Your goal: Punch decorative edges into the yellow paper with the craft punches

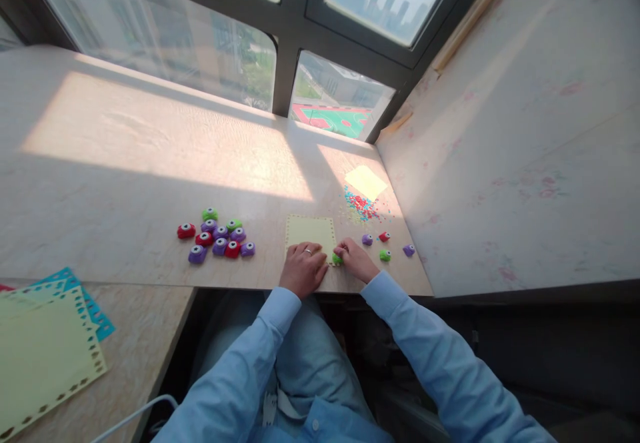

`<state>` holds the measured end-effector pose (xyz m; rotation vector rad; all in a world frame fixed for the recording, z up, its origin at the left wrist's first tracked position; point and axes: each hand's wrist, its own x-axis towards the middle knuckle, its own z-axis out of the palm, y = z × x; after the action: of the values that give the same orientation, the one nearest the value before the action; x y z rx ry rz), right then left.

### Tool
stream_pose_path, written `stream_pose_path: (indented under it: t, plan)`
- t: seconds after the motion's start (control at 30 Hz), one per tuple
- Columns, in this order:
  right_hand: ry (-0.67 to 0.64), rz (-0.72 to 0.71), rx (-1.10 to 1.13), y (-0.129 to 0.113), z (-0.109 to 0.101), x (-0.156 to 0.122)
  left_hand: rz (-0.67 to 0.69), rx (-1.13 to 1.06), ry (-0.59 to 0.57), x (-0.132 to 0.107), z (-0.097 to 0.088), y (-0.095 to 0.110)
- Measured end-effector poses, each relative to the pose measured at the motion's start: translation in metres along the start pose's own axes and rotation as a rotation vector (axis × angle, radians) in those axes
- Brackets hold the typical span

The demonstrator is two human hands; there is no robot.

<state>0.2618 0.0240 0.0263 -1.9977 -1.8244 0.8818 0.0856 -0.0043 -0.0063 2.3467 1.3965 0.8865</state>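
A pale yellow sheet of paper (310, 228) with small punched holes along its edges lies near the table's front edge. My left hand (303, 270) rests on its lower part, fingers spread and pressing down, a ring on one finger. At the sheet's lower right edge, my right hand (355, 260) is closed on a green craft punch (337, 258), partly hidden by the fingers. Just right of that hand sit a purple punch (367, 239), a red punch (384, 236), a green punch (385, 255) and another purple punch (409, 250).
A cluster of several craft punches (220, 232) stands to the left. Red, blue and yellow paper bits (361, 206) are scattered beside a plain yellow paper (367, 182) at the back right. Punched sheets (45, 356) lie lower left. A wall (500, 163) bounds the right; windows stand behind.
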Motion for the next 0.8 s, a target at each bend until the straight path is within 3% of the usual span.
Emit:
stream_pose_path:
  t: [0.17, 0.37, 0.63, 0.7, 0.8]
  plan:
    - [0.126, -0.069, 0.062, 0.011, -0.001, -0.002, -0.004, -0.006, -0.006, 0.0, 0.001, 0.0]
    - [0.292, -0.144, -0.08, 0.022, -0.012, 0.003, -0.013, -0.01, -0.005, 0.0, 0.0, -0.001]
    - [0.148, -0.283, -0.245, 0.039, -0.021, 0.006, -0.015, -0.006, -0.003, 0.0, 0.001, -0.001]
    - [0.187, -0.273, -0.263, 0.042, -0.024, 0.009, -0.016, -0.01, -0.003, -0.001, 0.002, -0.001]
    - [0.344, -0.273, -0.161, 0.042, -0.031, 0.011, -0.016, -0.014, -0.002, -0.001, 0.002, -0.002]
